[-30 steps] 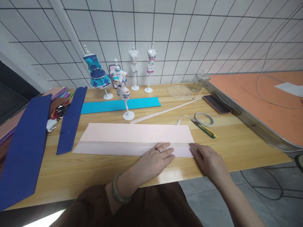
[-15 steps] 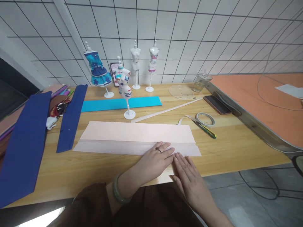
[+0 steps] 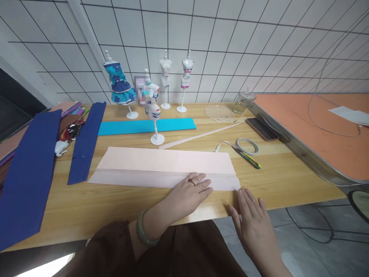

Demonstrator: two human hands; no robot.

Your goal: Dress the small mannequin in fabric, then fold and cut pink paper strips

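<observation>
A pale pink strip of sheet material (image 3: 170,161) lies flat before me, with a crease or folded band running along its near side. My left hand (image 3: 188,194) rests flat on that near band, fingers stretched out, a ring on one finger and a bangle on the wrist. At the strip's near right corner is my right hand (image 3: 253,219), open, its fingertips by the corner and its thumb apart. Whether the right fingertips touch the strip I cannot tell. Beyond the strip's far right corner lie a tape roll (image 3: 247,146) and a yellow-green utility knife (image 3: 248,158).
Several small mannequins stand at the back, the nearest mannequin (image 3: 152,104) close behind the strip. A bright blue strip (image 3: 123,127), dark blue pieces (image 3: 88,146), a narrow pale strip (image 3: 198,135), a phone (image 3: 261,129) and a glass jar (image 3: 242,103) lie or stand around.
My right hand has slid right along the strip's near edge, away from my left hand, to the near right corner. My left hand stays flat in place.
</observation>
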